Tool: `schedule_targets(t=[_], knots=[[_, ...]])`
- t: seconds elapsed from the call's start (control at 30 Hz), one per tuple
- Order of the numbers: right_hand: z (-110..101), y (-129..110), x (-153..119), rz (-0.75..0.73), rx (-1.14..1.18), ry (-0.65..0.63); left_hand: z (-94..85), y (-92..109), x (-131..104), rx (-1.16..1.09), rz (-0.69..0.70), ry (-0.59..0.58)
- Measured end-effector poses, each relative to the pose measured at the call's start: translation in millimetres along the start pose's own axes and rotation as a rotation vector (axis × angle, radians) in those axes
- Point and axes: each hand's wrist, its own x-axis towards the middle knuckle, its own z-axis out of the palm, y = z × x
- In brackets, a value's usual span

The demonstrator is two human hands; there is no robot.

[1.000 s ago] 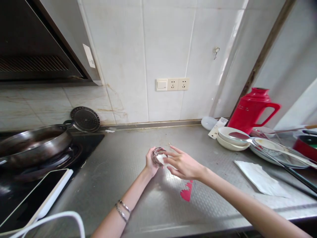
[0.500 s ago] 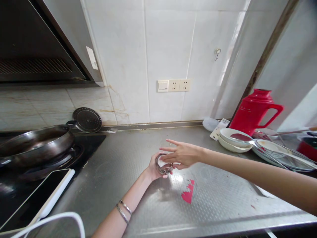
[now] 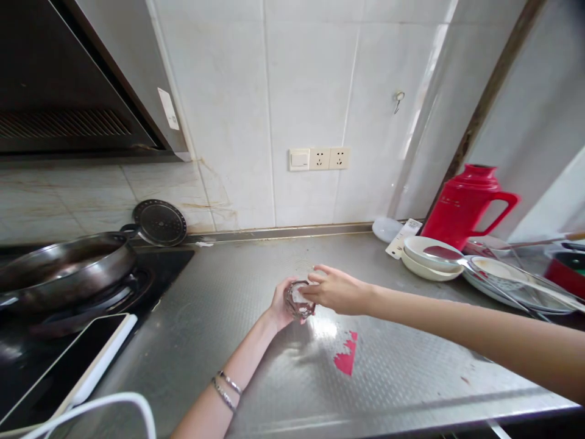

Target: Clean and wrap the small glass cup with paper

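Note:
A small clear glass container (image 3: 299, 300) is held above the steel counter, with its open top turned toward the camera. My left hand (image 3: 282, 305) wraps round it from the left. From the right, my right hand (image 3: 336, 291) reaches to its rim, fingers bent and drawn together, the fingertips at or just inside the opening. Whether those fingertips pinch anything is too small to tell. A torn pink piece (image 3: 346, 355) lies on the counter below the hands.
A pan (image 3: 68, 265) sits on the stove at left, a phone (image 3: 68, 366) and white cable (image 3: 114, 399) nearer. On the right stand a red thermos (image 3: 464, 207), stacked bowls (image 3: 429, 268) and plates with utensils. A steel counter (image 3: 205, 341) runs across.
My right hand's fingers, spread before, have curled in toward the glass opening. The glass and my left hand have shifted slightly left, and the glass is tilted a little differently.

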Motion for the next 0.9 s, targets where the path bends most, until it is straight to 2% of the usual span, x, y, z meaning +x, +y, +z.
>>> schedule_targets(t=[0.13, 0.3, 0.5, 0.67, 0.77, 0.9], knots=[[-7, -19, 3, 0.191, 0.177, -0.047, 2.7, 0, -1, -0.043, 0.161, 0.083], [-14, -29, 7, 0.193, 0.304, -0.018, 5.4, -2, -3, -0.122, 0.216, 0.127], [0, -33, 10, 0.216, 0.148, 0.006, 8.9, -8, -3, -0.143, 0.190, 0.121], [4, -37, 10, 0.266, 0.078, -0.042, 6.2, -9, 0, -0.122, 0.222, 0.167], [0, -41, 13, 0.293, 0.177, -0.061, 4.7, -11, 3, -0.090, 0.305, 0.174], [1, -49, 17, 0.435, 0.427, -0.012, 6.4, -15, 6, -0.077, 0.461, 0.214]])
